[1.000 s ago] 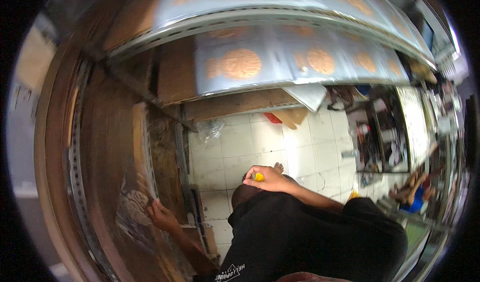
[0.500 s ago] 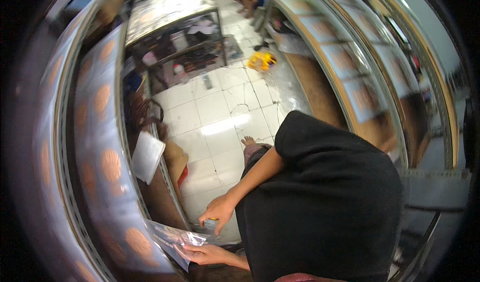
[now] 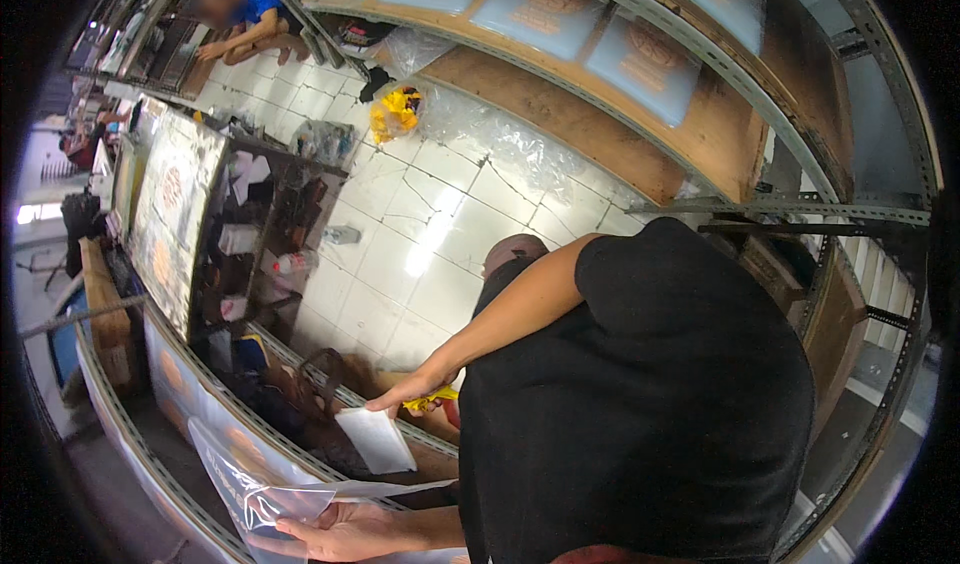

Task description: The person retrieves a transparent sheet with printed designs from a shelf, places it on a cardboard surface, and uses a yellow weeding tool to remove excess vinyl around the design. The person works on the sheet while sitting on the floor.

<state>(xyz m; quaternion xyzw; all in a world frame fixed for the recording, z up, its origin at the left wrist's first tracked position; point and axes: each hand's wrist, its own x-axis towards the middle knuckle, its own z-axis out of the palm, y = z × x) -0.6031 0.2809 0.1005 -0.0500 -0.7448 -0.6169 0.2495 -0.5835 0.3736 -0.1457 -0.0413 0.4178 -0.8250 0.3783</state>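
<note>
My left hand (image 3: 340, 532), low in the picture, grips a clear plastic sleeve (image 3: 225, 474) with pale print, its thumb and fingers on the crinkled edge. The sleeve stands out over a shelf with sheets printed in orange. Farther up, my right hand (image 3: 405, 392) has its fingertips on the top edge of a white rectangular pad (image 3: 378, 441), which stands tilted at the shelf's edge. Beneath that palm a yellow thing (image 3: 432, 401) shows in part; whether the hand also holds it I cannot tell.
Metal racks with printed sheets (image 3: 640, 64) run along the top right. A worktable (image 3: 180, 194) with a stained top stands at left. On the tiled floor lie a bag with yellow contents (image 3: 396, 114) and a bottle (image 3: 342, 234). A person in blue (image 3: 262, 9) crouches far off.
My view has turned. My right hand has moved from beside the plastic sleeve to the white pad. My left hand still holds the sleeve.
</note>
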